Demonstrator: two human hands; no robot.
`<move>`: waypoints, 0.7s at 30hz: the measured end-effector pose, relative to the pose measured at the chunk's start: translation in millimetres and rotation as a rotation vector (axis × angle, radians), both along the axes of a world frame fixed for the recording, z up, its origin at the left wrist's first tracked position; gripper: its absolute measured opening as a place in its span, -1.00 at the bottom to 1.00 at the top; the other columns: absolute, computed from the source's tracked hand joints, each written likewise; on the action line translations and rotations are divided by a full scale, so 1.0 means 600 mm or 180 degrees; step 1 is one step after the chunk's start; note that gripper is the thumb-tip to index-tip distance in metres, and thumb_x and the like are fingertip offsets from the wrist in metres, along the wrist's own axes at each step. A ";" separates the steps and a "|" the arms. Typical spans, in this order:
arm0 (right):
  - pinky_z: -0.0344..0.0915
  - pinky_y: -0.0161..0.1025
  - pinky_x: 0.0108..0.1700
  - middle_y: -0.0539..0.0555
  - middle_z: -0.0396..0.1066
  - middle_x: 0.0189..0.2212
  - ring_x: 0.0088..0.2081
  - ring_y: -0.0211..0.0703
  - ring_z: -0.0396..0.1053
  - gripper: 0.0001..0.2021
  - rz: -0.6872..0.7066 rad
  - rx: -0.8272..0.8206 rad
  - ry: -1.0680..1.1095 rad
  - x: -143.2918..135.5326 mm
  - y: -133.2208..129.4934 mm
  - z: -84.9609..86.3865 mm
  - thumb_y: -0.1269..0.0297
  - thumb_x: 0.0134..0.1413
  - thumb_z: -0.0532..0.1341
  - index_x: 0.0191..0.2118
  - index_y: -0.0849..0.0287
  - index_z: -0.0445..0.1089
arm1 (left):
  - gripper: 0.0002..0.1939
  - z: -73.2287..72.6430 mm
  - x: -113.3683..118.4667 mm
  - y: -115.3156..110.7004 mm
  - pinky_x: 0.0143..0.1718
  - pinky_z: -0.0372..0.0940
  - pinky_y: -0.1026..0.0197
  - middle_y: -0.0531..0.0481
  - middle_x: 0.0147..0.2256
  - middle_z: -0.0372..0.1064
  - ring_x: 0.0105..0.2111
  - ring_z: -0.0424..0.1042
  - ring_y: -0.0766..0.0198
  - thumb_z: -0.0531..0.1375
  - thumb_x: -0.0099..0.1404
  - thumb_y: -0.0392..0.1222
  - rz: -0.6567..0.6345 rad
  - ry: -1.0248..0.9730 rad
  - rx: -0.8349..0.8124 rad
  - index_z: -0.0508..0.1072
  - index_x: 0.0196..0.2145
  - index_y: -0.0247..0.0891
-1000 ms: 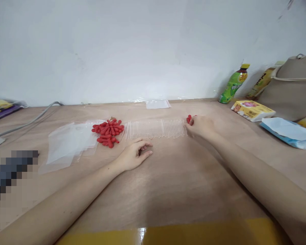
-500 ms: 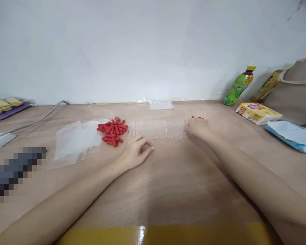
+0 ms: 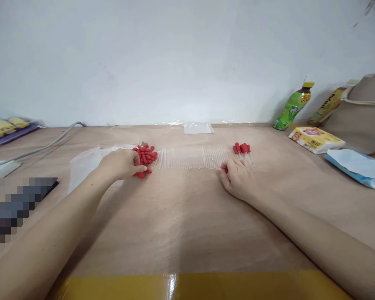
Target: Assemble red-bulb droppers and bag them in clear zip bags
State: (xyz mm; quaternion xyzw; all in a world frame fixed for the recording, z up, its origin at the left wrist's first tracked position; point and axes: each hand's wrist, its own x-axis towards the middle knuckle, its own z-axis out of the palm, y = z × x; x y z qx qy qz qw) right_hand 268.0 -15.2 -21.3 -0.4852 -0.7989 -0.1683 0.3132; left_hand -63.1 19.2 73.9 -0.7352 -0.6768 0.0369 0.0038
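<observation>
Tubes (image 3: 190,158) lie aligned on the tabletop (image 3: 187,233), presumably for easy picking; we see the right hand (image 3: 239,177) pinching one, but cannot tell whether the left hand (image 3: 121,163), at the red bulbs (image 3: 147,156), grips any.

The left hand (image 3: 120,163) and right hand (image 3: 237,177) are bare, with slender fingers; the nails are too small to make out. The left forearm (image 3: 71,212) is bare too, tapering to a narrow wrist. A small round mole marks it near the wrist, with two fainter specks nearer the table's (image 3: 175,233) front edge. The right forearm (image 3: 300,225), equally bare, looks smooth.
</observation>
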 end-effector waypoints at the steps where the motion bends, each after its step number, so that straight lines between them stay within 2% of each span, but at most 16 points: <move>1: 0.00 -0.22 -0.29 0.04 0.30 -0.53 -0.43 -0.17 0.22 -0.83 0.0007 0.0004 0.0015 0.000 0.000 0.000 0.28 0.15 -0.03 -0.43 0.18 0.17 | -0.68 -0.003 0.004 0.001 -0.52 0.03 0.24 -0.02 -0.50 0.40 -0.45 0.33 0.12 0.15 -0.01 0.14 0.0035 -0.0008 -0.0054 0.43 -0.57 -0.17; 6: 0.00 -0.22 -0.31 0.03 0.29 -0.54 -0.46 -0.19 0.21 -0.85 0.0002 -0.0057 0.0090 -0.001 0.002 0.003 0.28 0.13 -0.02 -0.43 0.17 0.17 | -0.75 -0.002 0.006 0.002 -0.55 0.02 0.25 -0.01 -0.54 0.38 -0.50 0.32 0.17 0.16 0.00 0.04 -0.0005 -0.0043 -0.0048 0.42 -0.61 -0.18; 10: 0.03 -0.20 -0.32 0.06 0.31 -0.52 -0.45 -0.15 0.24 -0.86 0.0069 -0.0165 0.0254 0.001 0.005 -0.001 0.28 0.13 -0.01 -0.41 0.16 0.16 | -0.75 0.013 0.013 -0.019 -0.56 0.02 0.24 0.02 -0.59 0.35 -0.56 0.28 0.21 0.15 0.05 0.00 -0.0281 -0.0124 -0.0099 0.39 -0.64 -0.19; 13: 0.07 -0.18 -0.31 0.07 0.33 -0.50 -0.47 -0.15 0.25 -0.89 0.0145 -0.0226 0.0389 0.003 0.010 -0.008 0.30 0.14 -0.01 -0.39 0.16 0.15 | -0.80 0.012 0.035 -0.037 -0.55 0.05 0.24 0.04 -0.55 0.37 -0.54 0.30 0.22 0.13 0.09 -0.09 -0.0467 -0.0227 -0.0149 0.37 -0.61 -0.19; 16: 0.08 -0.17 -0.27 0.05 0.34 -0.51 -0.49 -0.17 0.26 -0.90 0.0200 -0.0279 0.0400 0.005 0.013 -0.014 0.31 0.15 -0.02 -0.37 0.16 0.15 | -0.87 -0.005 0.058 -0.044 -0.55 0.06 0.24 0.02 -0.51 0.37 -0.51 0.32 0.20 0.10 0.11 -0.16 -0.0567 -0.0241 -0.0062 0.32 -0.55 -0.21; 21: 0.09 -0.15 -0.21 0.04 0.36 -0.50 -0.49 -0.19 0.28 -0.90 0.0262 -0.0285 0.0346 0.005 0.014 -0.014 0.32 0.15 -0.03 -0.37 0.15 0.15 | -0.92 -0.047 0.081 -0.037 -0.51 0.10 0.22 -0.06 -0.40 0.38 -0.44 0.37 0.13 0.03 0.15 -0.23 -0.0646 -0.0211 0.0137 0.29 -0.41 -0.24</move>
